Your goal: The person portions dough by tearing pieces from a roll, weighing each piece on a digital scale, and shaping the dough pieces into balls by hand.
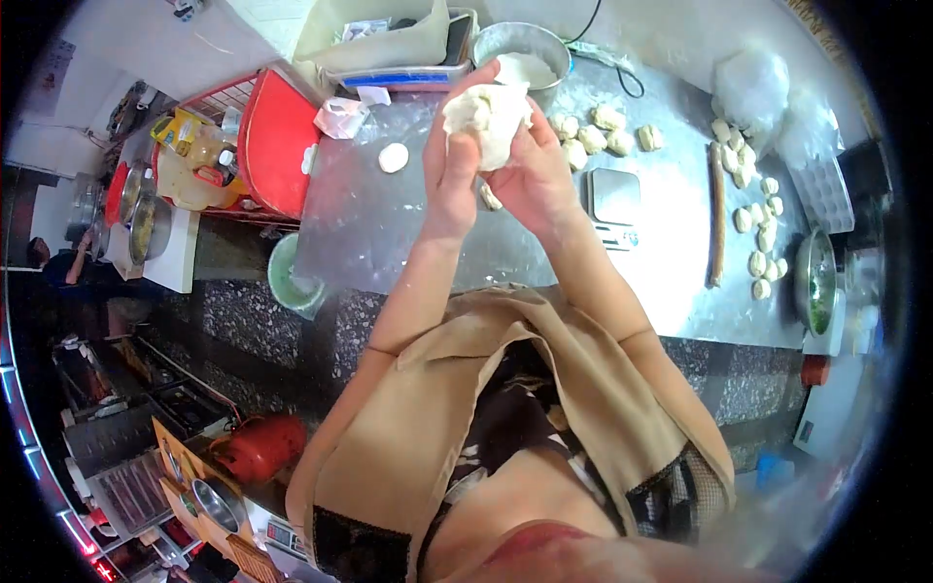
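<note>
Both hands hold up a flattened white piece of dough (498, 115) above the far part of the metal table. My left hand (449, 165) wraps its left side, with the thumb pressed on the dough's face. My right hand (536, 175) grips the lower right edge. Just right of my right hand lie several dough pieces (608, 119), and another dough piece (490, 197) shows between the wrists. A round white dough disc (393, 157) rests to the left. Behind the hands, a metal bowl (525, 41) holds white flour or dough.
A digital scale (614, 199) sits right of my forearms. Farther right are a rolling pin (717, 214), more dough pieces (758, 262) and a metal bowl of greens (818, 282). A red-lidded basket (277, 146) stands left, above a green bucket (292, 277).
</note>
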`<state>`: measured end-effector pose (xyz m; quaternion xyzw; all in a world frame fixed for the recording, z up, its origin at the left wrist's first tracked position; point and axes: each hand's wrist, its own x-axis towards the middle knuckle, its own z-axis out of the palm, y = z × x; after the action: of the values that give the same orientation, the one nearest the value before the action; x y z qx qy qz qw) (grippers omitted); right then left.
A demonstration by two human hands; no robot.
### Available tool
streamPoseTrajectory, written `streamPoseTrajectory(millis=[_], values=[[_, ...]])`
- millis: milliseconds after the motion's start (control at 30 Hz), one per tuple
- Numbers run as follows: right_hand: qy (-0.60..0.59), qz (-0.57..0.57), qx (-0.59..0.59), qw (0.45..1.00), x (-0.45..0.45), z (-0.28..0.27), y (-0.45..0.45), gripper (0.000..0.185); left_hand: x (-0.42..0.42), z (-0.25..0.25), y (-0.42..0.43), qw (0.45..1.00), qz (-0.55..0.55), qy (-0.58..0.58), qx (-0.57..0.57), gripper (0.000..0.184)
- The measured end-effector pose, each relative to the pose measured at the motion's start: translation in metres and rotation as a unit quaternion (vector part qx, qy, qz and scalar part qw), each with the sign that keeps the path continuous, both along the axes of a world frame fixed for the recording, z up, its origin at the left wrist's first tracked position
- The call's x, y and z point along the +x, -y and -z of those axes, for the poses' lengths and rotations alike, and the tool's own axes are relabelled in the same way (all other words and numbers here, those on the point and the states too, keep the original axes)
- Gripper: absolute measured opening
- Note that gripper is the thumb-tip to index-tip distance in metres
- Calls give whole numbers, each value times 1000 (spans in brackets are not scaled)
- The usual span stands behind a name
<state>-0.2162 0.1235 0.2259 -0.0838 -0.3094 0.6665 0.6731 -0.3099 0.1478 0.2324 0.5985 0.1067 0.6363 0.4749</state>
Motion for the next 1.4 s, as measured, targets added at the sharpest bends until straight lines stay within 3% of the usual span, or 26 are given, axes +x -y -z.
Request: streamPoseTrajectory(millis=[133,200,267,333,400,467,600,667,733,800,867,933,1000,1067,1133,1200,1267,1333,1400], values=[[7,29,-19,999,3,0,5,42,10,3,3,988,-146,2,-54,46],[48,65,-22,996,6,-1,9,41,11,5,-2,978,-206,1,-14,41],[82,99,-24,991,11,-1,11,39,5,1,-6,990,-100,55,-84,44],[115,159,-30,980,11,-1,7,37,8,-21,2,962,121,187,-156,54],[186,183,-19,965,12,-12,8,38,11,-25,6,994,13,72,-76,52],[209,176,13,962,11,-17,9,39,2,-20,0,995,-28,54,-84,47],[198,128,45,971,17,-28,9,42,5,-20,-4,986,-93,101,-97,31],[167,80,-28,982,23,-36,9,40,7,-18,-3,987,-87,100,-91,25],[207,144,-27,967,20,-33,6,33,7,-15,-3,977,-202,-53,32,23],[269,222,-16,937,21,-29,4,26,9,-13,-4,971,-224,-65,53,25],[259,264,-6,929,13,-24,4,22,13,-12,-4,963,-250,-73,75,27],[331,343,14,879,12,-21,4,22,22,-13,-1,964,-265,-4,13,25],[330,332,19,883,16,-27,5,21,25,-18,0,965,-262,34,5,28],[94,145,-27,985,19,-35,7,20,26,-20,-1,963,-260,68,-4,31],[90,162,-62,981,18,-34,6,18,26,-18,-4,963,-256,88,12,40],[279,263,-5,924,29,-25,-1,17,28,-15,1,960,-271,59,40,44],[297,295,25,908,30,-23,-2,17,31,-14,4,962,-225,154,1,40],[387,314,80,863,29,-25,0,18,27,-14,2,961,-232,147,-20,40],[364,257,63,893,25,-33,4,20,15,-12,-3,959,-242,144,-37,41]])
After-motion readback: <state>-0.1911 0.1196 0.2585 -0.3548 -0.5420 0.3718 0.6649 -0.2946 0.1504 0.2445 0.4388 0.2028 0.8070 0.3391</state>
